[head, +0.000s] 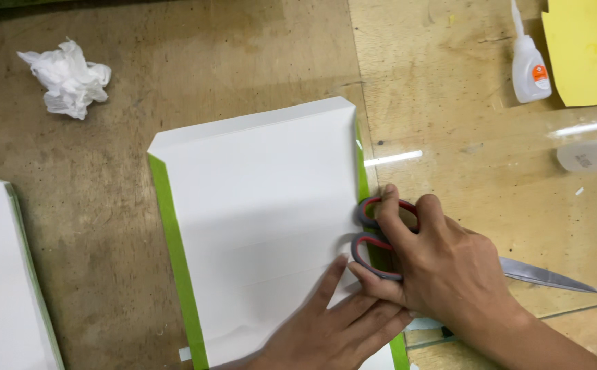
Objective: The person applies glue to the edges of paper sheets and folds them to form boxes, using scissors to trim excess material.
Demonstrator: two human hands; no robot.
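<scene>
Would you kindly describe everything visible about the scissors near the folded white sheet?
The grey-handled scissors with red-lined loops lie flat on the wooden table, at the right edge of the white folded sheet with green borders. Their shiny metal blades are shut and point right, away from the sheet. The right hand rests over the handles and pivot, hiding the middle; the left hand presses the sheet beside them.

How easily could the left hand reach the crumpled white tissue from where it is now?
Probably yes. The left hand presses flat on the white folded sheet; the crumpled tissue lies far up-left, with only that sheet and bare table between, nothing standing in the way.
</scene>
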